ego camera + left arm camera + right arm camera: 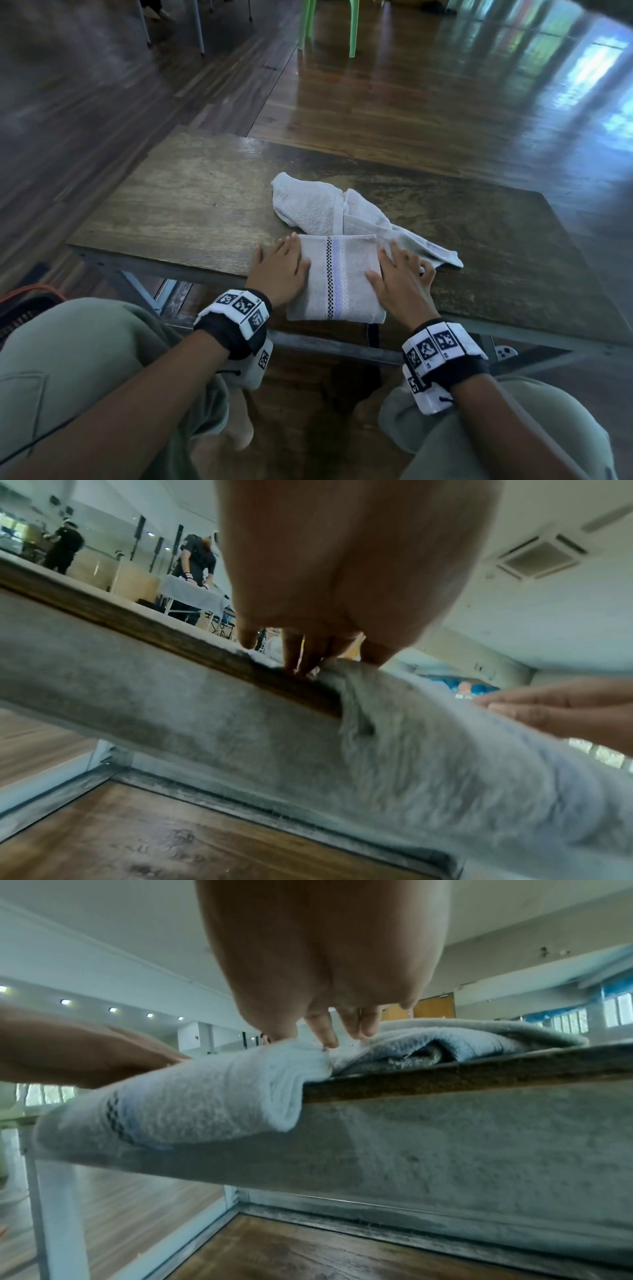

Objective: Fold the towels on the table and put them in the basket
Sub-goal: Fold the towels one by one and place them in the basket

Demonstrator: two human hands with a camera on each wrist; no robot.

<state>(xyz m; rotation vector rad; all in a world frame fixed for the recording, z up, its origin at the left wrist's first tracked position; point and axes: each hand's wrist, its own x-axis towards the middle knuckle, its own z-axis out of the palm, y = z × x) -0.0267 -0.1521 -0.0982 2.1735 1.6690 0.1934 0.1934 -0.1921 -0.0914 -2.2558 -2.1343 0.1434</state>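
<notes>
A folded grey-white towel (337,277) with a checkered and lilac stripe lies at the front of the wooden table (171,205), its near end hanging over the edge. My left hand (282,265) lies flat, fingers straight, on the towel's left border and the table. My right hand (402,274) presses its spread fingers on the right side. From the left wrist, the left hand (329,588) touches down at the folded towel (479,764). From the right wrist, the right hand (325,961) presses the folded towel (192,1096). A second, crumpled towel (315,205) lies just behind.
A dark woven thing with an orange rim (27,305) sits on the floor at my left knee; I cannot tell whether it is the basket. Green chair legs (352,27) stand far ahead. People (195,561) work at another table in the background.
</notes>
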